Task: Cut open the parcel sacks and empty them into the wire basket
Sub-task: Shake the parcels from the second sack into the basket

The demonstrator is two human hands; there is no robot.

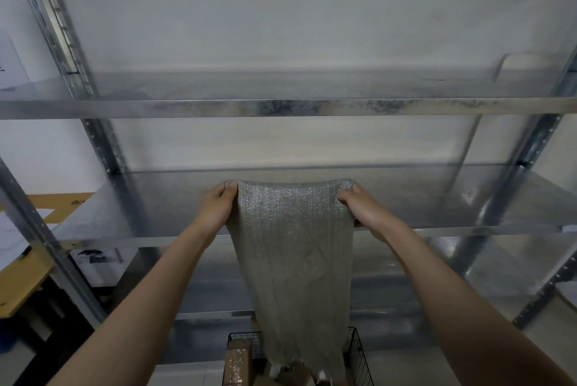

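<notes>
A grey woven parcel sack (296,248) hangs limp and upside down in front of me, held up at chest height. My left hand (217,207) grips its upper left corner and my right hand (363,207) grips its upper right corner. The sack's frayed open end dangles into the black wire basket (356,354) at the bottom of the view. Brown taped parcels (239,360) lie in the basket below the sack, partly hidden by it.
A galvanised metal shelving rack (281,108) with several shelves stands right behind the sack. At the left is a yellow-edged table (22,285) with papers on it. A rack upright (50,245) rises close by on the left.
</notes>
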